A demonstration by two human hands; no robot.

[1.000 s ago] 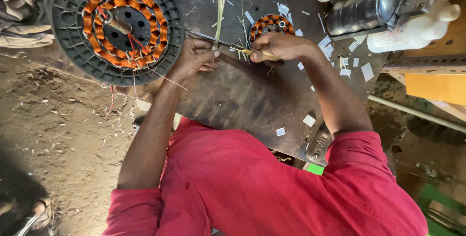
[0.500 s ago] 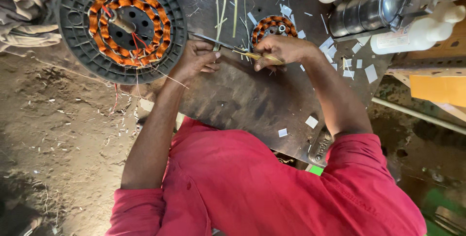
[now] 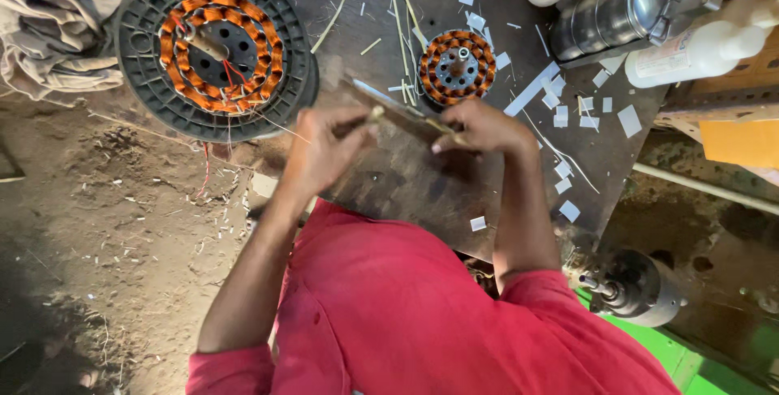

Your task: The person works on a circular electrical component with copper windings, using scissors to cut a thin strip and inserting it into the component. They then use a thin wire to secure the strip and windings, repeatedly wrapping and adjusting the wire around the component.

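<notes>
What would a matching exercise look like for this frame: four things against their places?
Things:
1. large copper-wound stator
2. small copper-wound stator
3. metal canister
4. crumpled cloth

Places:
A. top left corner
B. just above the right hand
C. top right, beside a white bottle
D. above the left hand, inside a black ribbed ring

Pairs: 1-D, 2-B, 3-C, 4-A

Dark worn table in middle, white paper bits on it. Dirt floor left of table, dusty, lit bright. Grey cloth heap far left of table. Green surface below table's right corner.
</notes>
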